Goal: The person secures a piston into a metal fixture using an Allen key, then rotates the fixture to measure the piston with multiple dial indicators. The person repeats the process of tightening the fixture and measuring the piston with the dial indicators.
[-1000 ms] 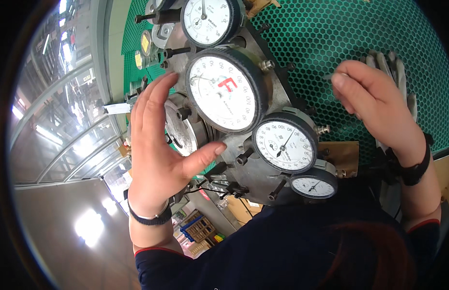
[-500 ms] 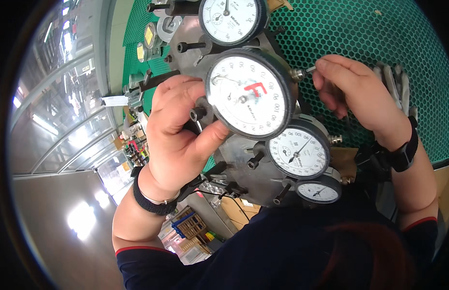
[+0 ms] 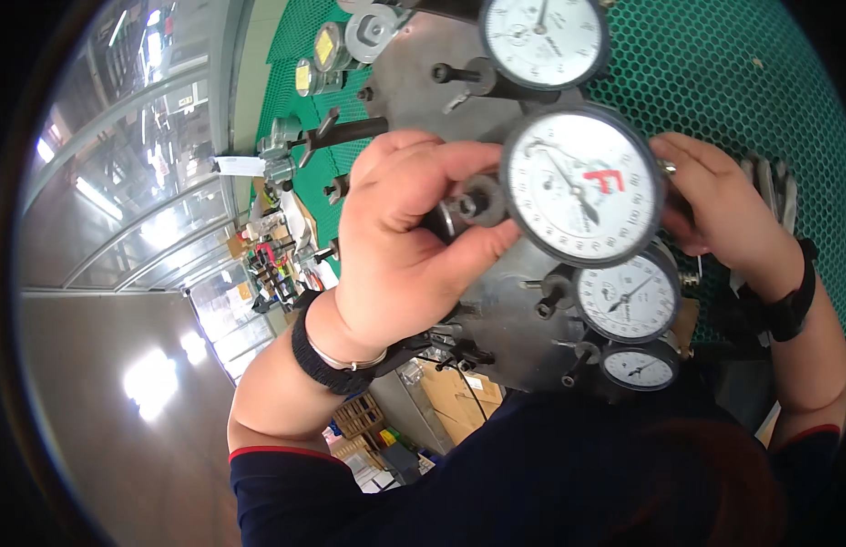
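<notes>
A large dial gauge (image 3: pixel 569 205) with a black rim, white face and red mark sits in the middle. My left hand (image 3: pixel 409 223) is closed on it from the left, thumb and fingers around its rim and the dark clamp holder (image 3: pixel 473 201) beside it. At the gauge's right edge, my right hand (image 3: pixel 728 196) is curled next to a small metal cap (image 3: pixel 667 168). Its fingertips are partly hidden behind the gauge, and a thin rod (image 3: pixel 701 266) shows below them. More dial gauges stand nearby: one above (image 3: pixel 543 41), two below (image 3: pixel 628 296), (image 3: pixel 639 367).
A dark metal fixture plate (image 3: pixel 505 342) with several protruding bolts carries the gauges. Green honeycomb matting (image 3: pixel 705 64) covers the bench. Metal tool handles (image 3: pixel 783 187) lie beyond my right wrist. Round clear containers (image 3: pixel 330 47) stand at the upper left, and a cardboard box (image 3: pixel 455 401) lies below.
The gauges and both hands appear farther right in the view. My right hand has come in against the gauge's edge from its protruding stem. The needle of the marked gauge now shows clearly.
</notes>
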The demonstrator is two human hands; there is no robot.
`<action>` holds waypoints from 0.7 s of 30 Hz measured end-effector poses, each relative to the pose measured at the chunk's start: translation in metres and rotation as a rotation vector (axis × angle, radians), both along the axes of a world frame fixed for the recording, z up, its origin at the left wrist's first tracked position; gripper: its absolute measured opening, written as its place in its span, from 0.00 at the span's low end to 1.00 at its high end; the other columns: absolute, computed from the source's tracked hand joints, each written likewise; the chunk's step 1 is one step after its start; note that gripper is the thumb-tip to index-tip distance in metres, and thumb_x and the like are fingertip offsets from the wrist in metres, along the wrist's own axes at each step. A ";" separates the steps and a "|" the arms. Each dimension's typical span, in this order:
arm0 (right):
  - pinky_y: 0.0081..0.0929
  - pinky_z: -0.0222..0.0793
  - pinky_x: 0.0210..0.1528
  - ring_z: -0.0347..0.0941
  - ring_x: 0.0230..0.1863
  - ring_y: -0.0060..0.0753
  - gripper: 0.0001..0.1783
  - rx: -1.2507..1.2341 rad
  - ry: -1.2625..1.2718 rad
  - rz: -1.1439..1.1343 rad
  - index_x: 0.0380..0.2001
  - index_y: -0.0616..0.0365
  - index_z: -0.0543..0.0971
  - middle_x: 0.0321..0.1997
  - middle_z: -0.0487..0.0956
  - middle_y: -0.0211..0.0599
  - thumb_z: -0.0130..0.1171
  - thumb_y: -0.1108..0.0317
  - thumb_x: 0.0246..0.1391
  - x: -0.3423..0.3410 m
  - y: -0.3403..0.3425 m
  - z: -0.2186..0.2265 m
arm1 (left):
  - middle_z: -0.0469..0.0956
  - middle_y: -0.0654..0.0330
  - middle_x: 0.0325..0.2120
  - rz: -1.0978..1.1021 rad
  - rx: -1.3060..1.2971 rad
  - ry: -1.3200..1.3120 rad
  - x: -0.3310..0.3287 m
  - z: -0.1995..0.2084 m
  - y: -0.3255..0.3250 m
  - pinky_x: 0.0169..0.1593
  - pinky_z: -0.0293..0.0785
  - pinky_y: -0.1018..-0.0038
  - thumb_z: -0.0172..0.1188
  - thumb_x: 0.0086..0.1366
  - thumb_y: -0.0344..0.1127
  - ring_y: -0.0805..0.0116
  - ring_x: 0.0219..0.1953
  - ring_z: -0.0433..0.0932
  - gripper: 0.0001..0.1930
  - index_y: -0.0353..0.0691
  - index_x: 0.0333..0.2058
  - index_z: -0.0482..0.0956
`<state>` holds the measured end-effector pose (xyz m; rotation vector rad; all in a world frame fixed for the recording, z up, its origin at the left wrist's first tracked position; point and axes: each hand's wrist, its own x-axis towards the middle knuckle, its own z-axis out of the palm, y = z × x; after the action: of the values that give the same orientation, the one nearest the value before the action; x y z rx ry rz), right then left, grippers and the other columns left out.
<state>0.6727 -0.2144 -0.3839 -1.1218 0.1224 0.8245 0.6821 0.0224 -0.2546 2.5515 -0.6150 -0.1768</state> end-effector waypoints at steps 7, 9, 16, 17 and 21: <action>0.19 0.52 0.16 0.56 0.14 0.18 0.18 -0.093 -0.353 -0.004 0.26 0.57 0.67 0.13 0.62 0.25 0.44 0.56 0.66 0.000 0.003 -0.029 | 0.73 0.70 0.19 0.001 -0.015 0.006 0.002 0.003 -0.002 0.39 0.64 0.70 0.72 0.40 0.30 0.67 0.30 0.70 0.19 0.45 0.35 0.83; 0.20 0.53 0.19 0.56 0.16 0.18 0.18 -0.125 -0.549 0.002 0.26 0.58 0.67 0.15 0.62 0.24 0.45 0.57 0.66 0.004 0.000 -0.036 | 0.72 0.71 0.18 0.007 0.001 -0.008 0.004 0.008 -0.005 0.39 0.64 0.70 0.72 0.39 0.30 0.68 0.30 0.70 0.19 0.45 0.35 0.83; 0.23 0.56 0.23 0.56 0.19 0.19 0.19 -0.160 -0.758 0.039 0.26 0.60 0.68 0.16 0.60 0.25 0.45 0.57 0.67 0.011 -0.002 -0.039 | 0.74 0.68 0.20 -0.018 -0.031 -0.008 0.003 0.002 -0.001 0.39 0.64 0.72 0.72 0.38 0.29 0.67 0.30 0.70 0.20 0.43 0.36 0.83; 0.23 0.56 0.23 0.56 0.19 0.20 0.19 -0.152 -0.738 0.045 0.26 0.60 0.68 0.16 0.61 0.25 0.45 0.57 0.67 0.011 -0.002 -0.038 | 0.75 0.67 0.22 -0.019 -0.021 -0.003 0.003 0.003 0.000 0.39 0.64 0.72 0.72 0.38 0.29 0.67 0.31 0.70 0.21 0.42 0.36 0.83; 0.23 0.56 0.23 0.57 0.20 0.19 0.19 -0.134 -0.637 0.072 0.27 0.60 0.68 0.17 0.62 0.25 0.45 0.57 0.66 0.010 -0.004 -0.033 | 0.77 0.66 0.25 -0.021 -0.048 0.015 0.002 0.001 0.001 0.41 0.66 0.72 0.72 0.37 0.28 0.67 0.32 0.70 0.21 0.41 0.36 0.83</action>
<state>0.6830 -0.2180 -0.4171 -1.4733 -0.4002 0.4933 0.6841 0.0230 -0.2537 2.4965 -0.6328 -0.1856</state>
